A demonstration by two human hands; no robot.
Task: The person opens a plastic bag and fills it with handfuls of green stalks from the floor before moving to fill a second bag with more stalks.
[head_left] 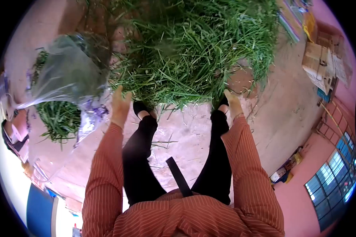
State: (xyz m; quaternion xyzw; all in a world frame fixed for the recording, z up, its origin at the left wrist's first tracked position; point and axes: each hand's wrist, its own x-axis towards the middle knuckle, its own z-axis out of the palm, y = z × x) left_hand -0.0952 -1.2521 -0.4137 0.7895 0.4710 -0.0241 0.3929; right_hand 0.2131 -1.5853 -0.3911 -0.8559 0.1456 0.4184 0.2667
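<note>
A wide pile of cut green grass (182, 51) covers the floor in front of my feet. My left hand (120, 103) is at the pile's near left edge, beside my left shoe, with its fingers apart and nothing in them. At the near right edge, my right hand (233, 102) touches or nearly touches the grass; its fingertips are partly lost against the stalks, so its grip is unclear. A clear plastic bag (63, 71) with grass in and around it lies left of my left hand. More grass (59, 118) shows at the bag's lower part.
Stacked cardboard (319, 59) stands at the right by the pink wall, near a metal rack (334, 122). Small items (284, 172) lie at the wall's foot. Loose stalks (164, 143) are scattered on the floor between my legs. A blue panel (40, 209) is at the lower left.
</note>
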